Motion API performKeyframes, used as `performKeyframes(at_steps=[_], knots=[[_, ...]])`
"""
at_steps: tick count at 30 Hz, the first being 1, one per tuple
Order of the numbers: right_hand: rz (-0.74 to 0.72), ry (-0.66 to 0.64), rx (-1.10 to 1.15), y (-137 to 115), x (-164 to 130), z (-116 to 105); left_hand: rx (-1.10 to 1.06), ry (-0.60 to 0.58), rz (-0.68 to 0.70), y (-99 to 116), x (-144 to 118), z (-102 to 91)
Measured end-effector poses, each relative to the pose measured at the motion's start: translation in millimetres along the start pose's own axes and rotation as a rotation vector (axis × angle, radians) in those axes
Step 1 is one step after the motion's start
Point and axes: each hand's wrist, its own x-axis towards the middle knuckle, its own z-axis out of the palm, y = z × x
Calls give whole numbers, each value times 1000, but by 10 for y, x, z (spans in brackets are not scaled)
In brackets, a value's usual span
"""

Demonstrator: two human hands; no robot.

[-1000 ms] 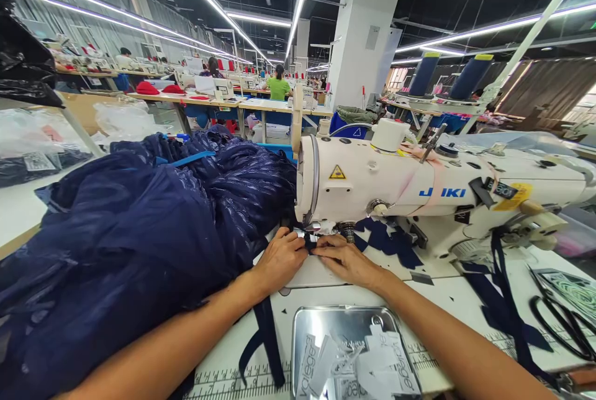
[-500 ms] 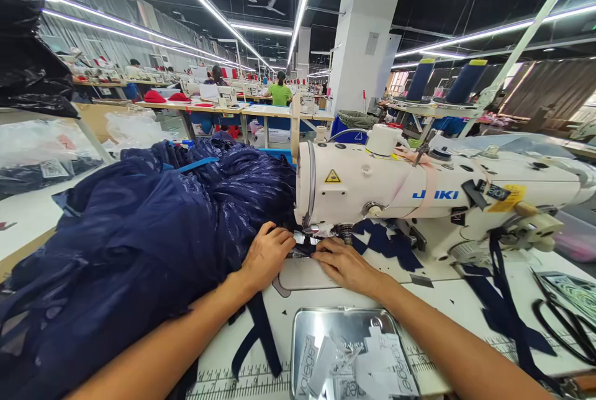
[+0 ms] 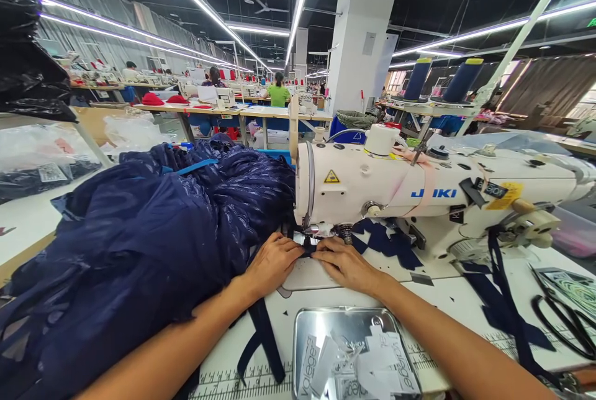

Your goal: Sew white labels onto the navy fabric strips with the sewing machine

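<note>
A white sewing machine (image 3: 400, 192) stands on the table in front of me. Both hands meet just under its needle end. My left hand (image 3: 272, 263) presses down on the edge of a big heap of navy fabric (image 3: 139, 238). My right hand (image 3: 344, 263) lies flat beside it, fingertips pinching a small dark navy strip (image 3: 308, 246) at the presser foot. A navy strap (image 3: 265, 338) hangs from under my left wrist toward the table's front edge.
A metal tray (image 3: 347, 350) with several white labels sits at the front edge. Black scissors (image 3: 561, 319) and navy strips (image 3: 503, 300) lie at the right. Two blue thread cones (image 3: 460, 77) stand behind the machine. Other people work at distant tables.
Both hands shifted slightly back toward me along the machine bed with the strip, after reaching a little further in half a second ago. The camera tilted a touch.
</note>
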Motion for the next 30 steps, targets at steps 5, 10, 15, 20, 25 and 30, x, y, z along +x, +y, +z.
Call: performKeyframes(at_steps=[5, 10, 15, 20, 25, 30], knots=[[-6, -26, -51, -27, 7, -23, 207, -11, 4, 175, -123, -90], [8, -51, -61, -38, 12, -30, 332, -157, -311, 202, -172, -162], [7, -29, -54, -35, 13, -15, 122, -149, -223, 171, -127, -176], [-20, -9, -36, -20, -1, 1, -4, -161, -126, 151, -147, -116], [-37, 0, -28, -2, -27, 7, -5, -132, -111, 142, -178, -87], [-48, -44, -72, -13, -29, -13, 25, -108, -90, 150, -183, -93]])
